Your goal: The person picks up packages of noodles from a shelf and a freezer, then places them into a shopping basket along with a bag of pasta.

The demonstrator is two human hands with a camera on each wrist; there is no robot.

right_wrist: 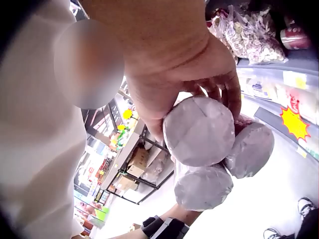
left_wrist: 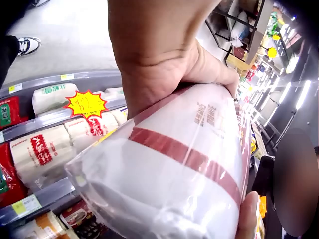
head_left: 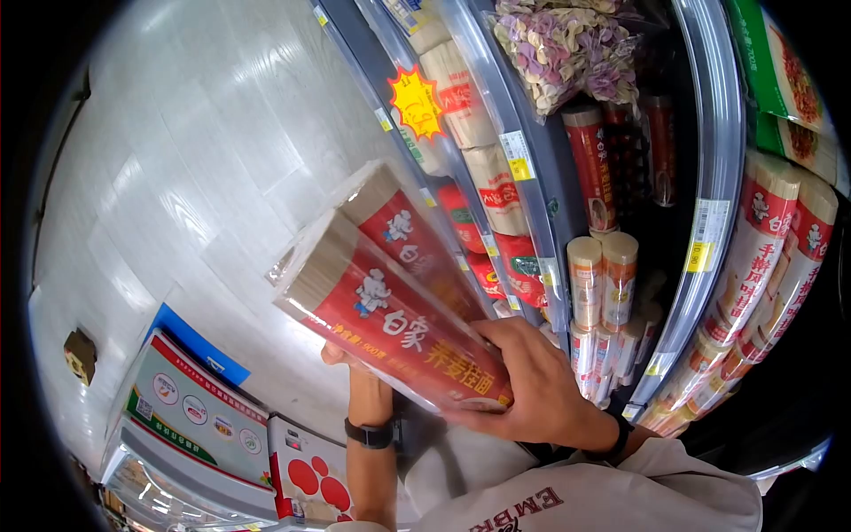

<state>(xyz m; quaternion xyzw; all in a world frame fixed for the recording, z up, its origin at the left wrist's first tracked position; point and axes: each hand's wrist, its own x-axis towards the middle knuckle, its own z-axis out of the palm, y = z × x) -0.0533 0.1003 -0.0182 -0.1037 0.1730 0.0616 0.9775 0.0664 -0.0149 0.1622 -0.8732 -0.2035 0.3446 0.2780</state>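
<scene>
Dried noodle packs (head_left: 399, 324), cylindrical with red labels in clear film, are held tilted in front of the body in the head view. Three round white ends (right_wrist: 199, 132) show together in the right wrist view. My right hand (head_left: 536, 381) grips the bundle around its lower right end. Beneath it, mostly hidden in the head view, is my left hand (head_left: 337, 355). The left wrist view has that hand (left_wrist: 164, 74) curled over a pack's white-wrapped side, with its brown stripe facing the camera.
Shelves (head_left: 718, 204) on the right carry more noodle packs (head_left: 749, 248) and a bag of purple-and-cream shell-shaped pieces (head_left: 572, 49). A yellow starburst price sign (head_left: 416, 104) sticks out over the shelf edge. Low at left stands a display case (head_left: 191, 408) on the pale floor (head_left: 213, 151).
</scene>
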